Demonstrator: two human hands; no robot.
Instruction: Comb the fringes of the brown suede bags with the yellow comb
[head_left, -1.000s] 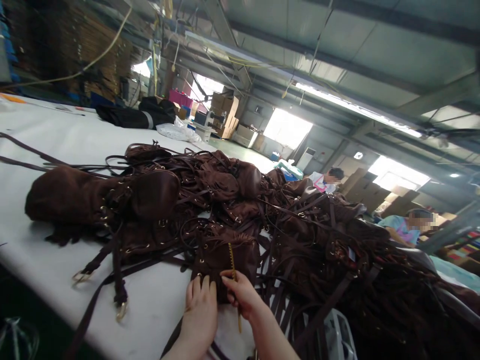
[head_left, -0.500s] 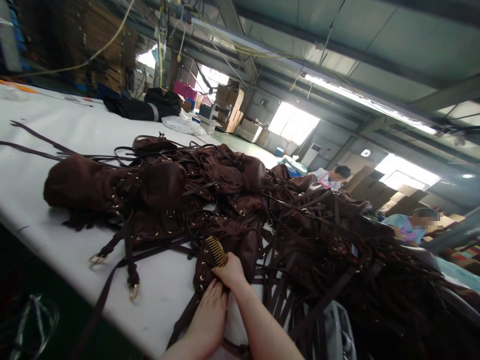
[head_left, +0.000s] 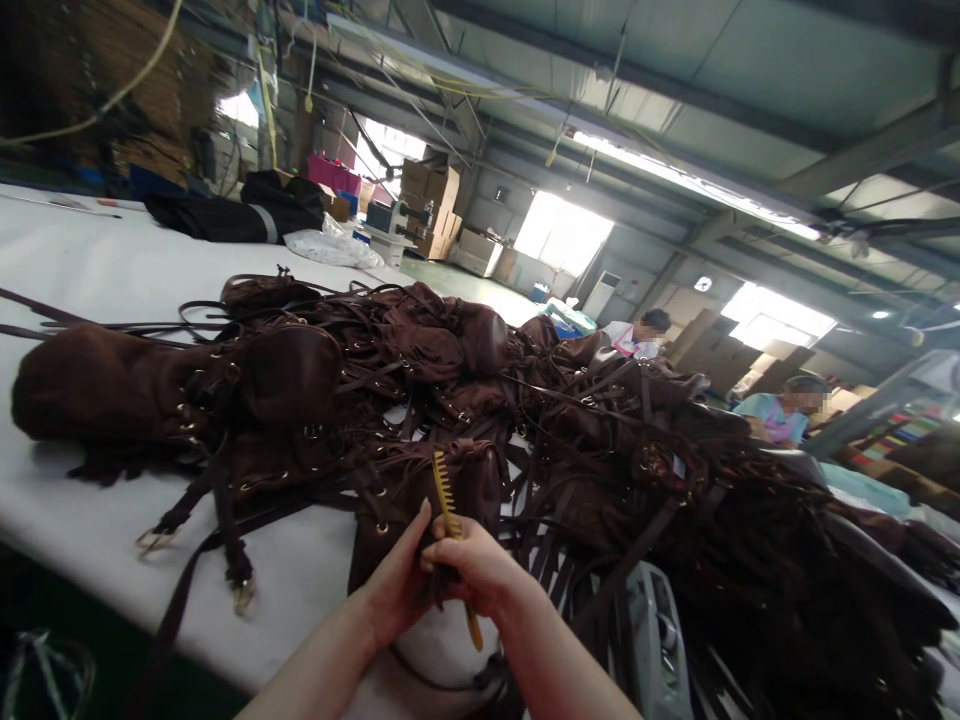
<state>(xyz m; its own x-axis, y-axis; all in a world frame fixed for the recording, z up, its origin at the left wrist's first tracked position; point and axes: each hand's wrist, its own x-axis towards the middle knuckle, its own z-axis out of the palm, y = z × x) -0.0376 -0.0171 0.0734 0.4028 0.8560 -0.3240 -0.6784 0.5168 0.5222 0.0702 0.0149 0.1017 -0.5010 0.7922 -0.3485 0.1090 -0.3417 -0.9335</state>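
Note:
My right hand [head_left: 469, 572] grips a yellow comb [head_left: 448, 505], its teeth pointing up over a small brown suede fringed bag [head_left: 420, 500]. Beside it, my left hand [head_left: 397, 580] presses flat against the lower part of that bag, fingers together, pinching its fringe. The bag lies at the near edge of a large heap of brown bags and straps [head_left: 525, 400] on a white table [head_left: 90, 270].
Strap ends with gold buckles [head_left: 240, 595] trail toward the table's near edge. A black bundle [head_left: 240, 215] and clear plastic [head_left: 330, 245] lie at the far end. Two seated people [head_left: 780, 410] work at the right. A grey machine part [head_left: 652, 640] pokes out under the straps.
My hands lifted slightly and drew toward me. The comb turned upright again after lying tilted against the bag. My left hand moved up beside the right.

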